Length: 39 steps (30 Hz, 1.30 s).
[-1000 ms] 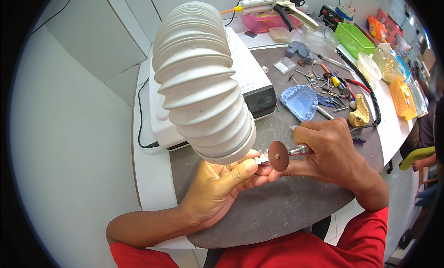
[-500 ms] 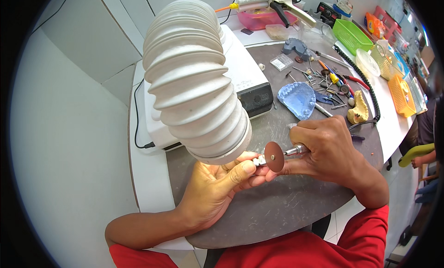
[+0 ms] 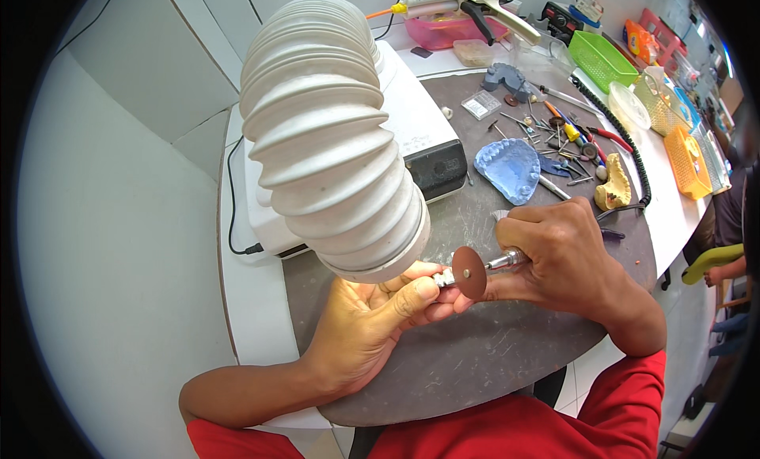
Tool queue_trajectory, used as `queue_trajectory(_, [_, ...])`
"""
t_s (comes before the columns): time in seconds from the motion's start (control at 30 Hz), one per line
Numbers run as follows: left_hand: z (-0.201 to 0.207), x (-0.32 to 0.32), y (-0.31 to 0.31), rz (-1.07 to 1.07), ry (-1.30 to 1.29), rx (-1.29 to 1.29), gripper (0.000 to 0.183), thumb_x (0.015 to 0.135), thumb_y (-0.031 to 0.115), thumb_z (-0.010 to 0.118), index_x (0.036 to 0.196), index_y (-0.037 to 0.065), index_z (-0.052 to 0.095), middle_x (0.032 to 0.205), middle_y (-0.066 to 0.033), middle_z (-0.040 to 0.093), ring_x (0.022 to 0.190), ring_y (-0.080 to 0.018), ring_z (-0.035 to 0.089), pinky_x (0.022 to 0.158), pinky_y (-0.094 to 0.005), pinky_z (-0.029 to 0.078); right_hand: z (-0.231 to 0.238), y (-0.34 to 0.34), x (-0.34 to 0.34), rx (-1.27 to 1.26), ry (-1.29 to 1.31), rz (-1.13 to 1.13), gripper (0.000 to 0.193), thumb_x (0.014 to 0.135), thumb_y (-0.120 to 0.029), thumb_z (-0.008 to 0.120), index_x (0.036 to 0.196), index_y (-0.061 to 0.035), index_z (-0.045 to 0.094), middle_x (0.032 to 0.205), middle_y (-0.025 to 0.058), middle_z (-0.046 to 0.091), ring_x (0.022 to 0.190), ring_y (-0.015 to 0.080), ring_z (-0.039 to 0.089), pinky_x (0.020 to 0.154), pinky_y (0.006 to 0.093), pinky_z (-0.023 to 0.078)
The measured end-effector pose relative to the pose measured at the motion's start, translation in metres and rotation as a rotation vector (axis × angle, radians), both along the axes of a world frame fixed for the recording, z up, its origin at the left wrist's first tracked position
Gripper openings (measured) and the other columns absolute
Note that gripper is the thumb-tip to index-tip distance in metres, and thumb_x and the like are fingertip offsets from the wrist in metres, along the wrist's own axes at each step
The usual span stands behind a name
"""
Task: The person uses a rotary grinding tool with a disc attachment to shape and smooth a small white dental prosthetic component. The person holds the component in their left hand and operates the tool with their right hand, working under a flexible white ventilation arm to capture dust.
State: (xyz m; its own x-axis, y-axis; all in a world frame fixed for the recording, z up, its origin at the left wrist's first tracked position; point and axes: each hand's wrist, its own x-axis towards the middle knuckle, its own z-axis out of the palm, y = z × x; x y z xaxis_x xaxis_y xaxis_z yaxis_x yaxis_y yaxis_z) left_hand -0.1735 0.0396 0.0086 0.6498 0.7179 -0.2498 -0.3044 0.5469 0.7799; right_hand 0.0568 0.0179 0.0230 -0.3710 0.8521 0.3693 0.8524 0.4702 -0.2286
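Observation:
My left hand point(image 3: 368, 324) pinches a small dental bridge point(image 3: 444, 278), white and metallic, between thumb and fingers. My right hand point(image 3: 550, 257) grips a rotary handpiece point(image 3: 507, 259) whose metal nose points left. On its tip sits a brown cutting disc point(image 3: 469, 274), right beside the bridge's right end. Whether disc and bridge touch, I cannot tell. The fingertips of both hands come close together behind the disc, which partly hides them. Just above my left hand opens the mouth of a white ribbed suction hose point(image 3: 340, 142).
The hose rises from a white box unit point(image 3: 423, 111). Beyond my right hand lie a blue dental cast point(image 3: 508, 171), a yellow cast point(image 3: 613, 186), a grey cast point(image 3: 508, 79) and scattered burs and tools point(image 3: 566, 138). Green point(image 3: 603, 61) and orange point(image 3: 687, 162) baskets line the right side. A coiled black cable point(image 3: 616, 115) curves there.
The disc and the bridge have shifted very slightly, with the bridge tilted a little differently in my left fingers. Both hands keep their hold.

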Motion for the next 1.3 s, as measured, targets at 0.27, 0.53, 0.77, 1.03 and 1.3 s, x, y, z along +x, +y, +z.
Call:
queue_trajectory(0.27, [0.0012,0.0010,-0.0001,0.005,0.008,-0.008,0.010,0.097,0.006,0.058,0.106,0.004,0.056,0.100,-0.0112,0.065,0.092,-0.0164,0.067,0.086,-0.0328,0.058,-0.0015,0.0006,-0.0002,0.019,0.007,-0.001,0.065,0.072,-0.065,0.073,0.051,-0.0069,0.051,0.049,0.0062,0.049,0.041,0.0242,0.053,0.041,0.0359,0.040])
queue_trajectory(0.53, [0.0009,0.0007,0.0000,0.007,0.024,-0.007,0.013,0.097,0.007,0.059,0.108,0.002,0.055,0.102,-0.0121,0.065,0.093,-0.0166,0.067,0.088,-0.0349,0.058,-0.0004,0.0000,-0.0010,0.004,0.007,-0.014,0.065,0.072,-0.064,0.073,0.051,-0.0067,0.051,0.049,0.0059,0.049,0.041,0.0239,0.054,0.041,0.0354,0.040])
queue_trajectory(0.77, [0.0008,0.0006,-0.0001,0.006,0.008,-0.007,0.013,0.097,0.007,0.059,0.109,0.003,0.055,0.101,-0.0122,0.065,0.093,-0.0164,0.067,0.088,-0.0333,0.058,0.0007,0.0001,-0.0009,0.001,0.010,-0.007,0.064,0.071,-0.064,0.073,0.052,-0.0065,0.052,0.049,0.0059,0.049,0.042,0.0239,0.054,0.041,0.0355,0.041])
queue_trajectory(1.03, [-0.0005,0.0006,0.0003,0.003,0.006,0.001,0.013,0.097,0.007,0.058,0.109,0.003,0.055,0.101,-0.0132,0.066,0.094,-0.0171,0.067,0.084,-0.0298,0.058,-0.0008,0.0009,0.0001,0.006,0.003,-0.005,0.065,0.071,-0.065,0.074,0.052,-0.0069,0.052,0.049,0.0057,0.049,0.042,0.0238,0.054,0.041,0.0355,0.041])
queue_trajectory(1.3, [0.0015,0.0019,0.0013,-0.002,-0.037,-0.028,0.014,0.098,0.006,0.057,0.111,0.005,0.053,0.101,-0.0111,0.065,0.095,-0.0170,0.067,0.089,-0.0305,0.058,0.0003,0.0001,-0.0001,0.006,0.030,-0.039,0.066,0.072,-0.065,0.073,0.052,-0.0059,0.051,0.049,0.0063,0.051,0.041,0.0243,0.054,0.041,0.0355,0.041])
